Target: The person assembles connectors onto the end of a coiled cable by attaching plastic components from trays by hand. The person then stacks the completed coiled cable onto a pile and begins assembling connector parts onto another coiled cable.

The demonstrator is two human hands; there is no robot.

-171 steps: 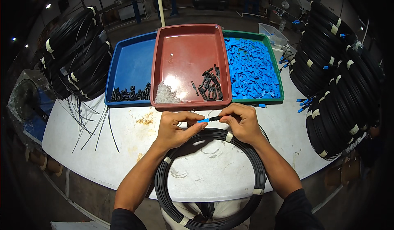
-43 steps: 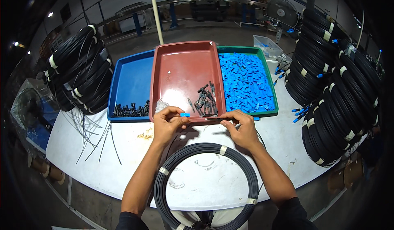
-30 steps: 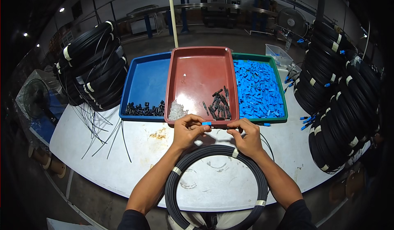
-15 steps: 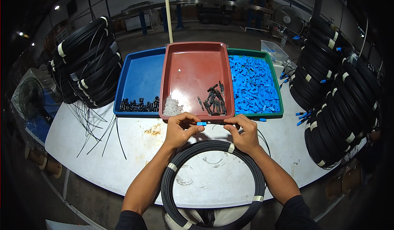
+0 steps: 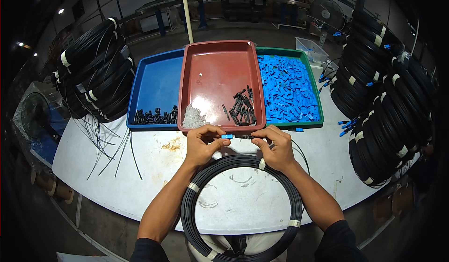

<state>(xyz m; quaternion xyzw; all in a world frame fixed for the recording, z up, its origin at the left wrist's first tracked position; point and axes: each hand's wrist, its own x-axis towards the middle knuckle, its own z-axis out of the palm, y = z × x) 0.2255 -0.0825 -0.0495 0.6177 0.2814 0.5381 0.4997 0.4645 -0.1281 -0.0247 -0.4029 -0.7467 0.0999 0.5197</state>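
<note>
Between finger and thumb of my left hand [image 5: 204,145] is a small blue connector housing [image 5: 226,136]. My right hand [image 5: 277,149] pinches a slim black connector body [image 5: 244,137], lined up end to end with the housing. A pale tip shows between the two; whether it sits inside the housing, I cannot tell. Both hands are just in front of the red tray [image 5: 220,65]. A thin black cable [image 5: 303,152] curves behind my right hand. Below my hands lies a black cable coil [image 5: 188,206] bound with pale tape, its near side overhanging the table edge.
The red tray holds white bits [image 5: 193,117] and black connector bodies [image 5: 243,110]. A blue tray [image 5: 156,75] with short black pieces stands left; a green tray [image 5: 320,107] of blue housings stands right. Cable coils are stacked left [image 5: 96,75] and right [image 5: 388,121] on the white table [image 5: 117,187].
The whole view has shifted slightly. My hands remain together at the red tray's front edge, and the black connector body shows more plainly between them.
</note>
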